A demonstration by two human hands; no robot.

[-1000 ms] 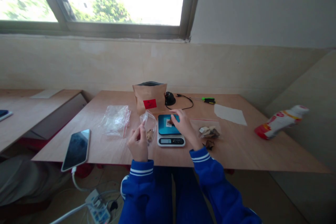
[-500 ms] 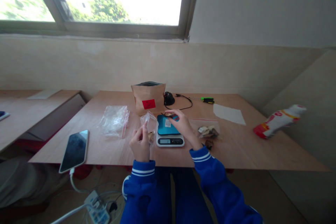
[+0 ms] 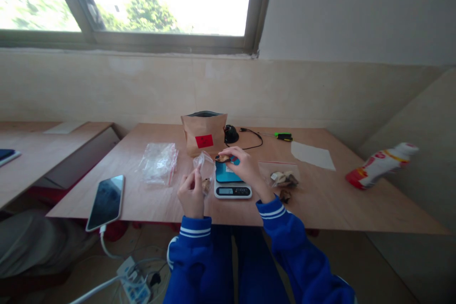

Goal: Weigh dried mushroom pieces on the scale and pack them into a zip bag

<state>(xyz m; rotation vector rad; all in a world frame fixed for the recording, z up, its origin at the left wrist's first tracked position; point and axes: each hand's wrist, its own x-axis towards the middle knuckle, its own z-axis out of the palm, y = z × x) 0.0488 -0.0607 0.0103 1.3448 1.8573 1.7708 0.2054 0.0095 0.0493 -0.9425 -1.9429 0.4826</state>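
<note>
Pinched in my left hand (image 3: 191, 194) is the edge of a clear zip bag (image 3: 204, 160), with some brown dried pieces (image 3: 205, 184) low inside it. My right hand (image 3: 244, 166) grips a dark brown dried piece (image 3: 223, 158) between thumb and fingers, above the far left part of the scale's blue plate. Under that hand stands a white kitchen scale (image 3: 232, 192); its display is lit, but the digits are too small to read. Right of the scale lies a filled zip bag (image 3: 284, 178) of dried pieces, with a loose dark piece (image 3: 285, 195) in front of it.
An open brown paper pouch (image 3: 204, 133) with a red label stands behind the scale. Flat clear bags (image 3: 158, 164) and a charging phone (image 3: 106, 202) lie left. Further right are a black cable (image 3: 261, 137), screwdrivers (image 3: 284, 136), white paper (image 3: 312, 156) and a bottle (image 3: 379, 166).
My right hand has shifted slightly left with the dried piece, bringing it closer to the clear bag's mouth. The left hand keeps its pinch on the bag. The whole view has moved slightly.
</note>
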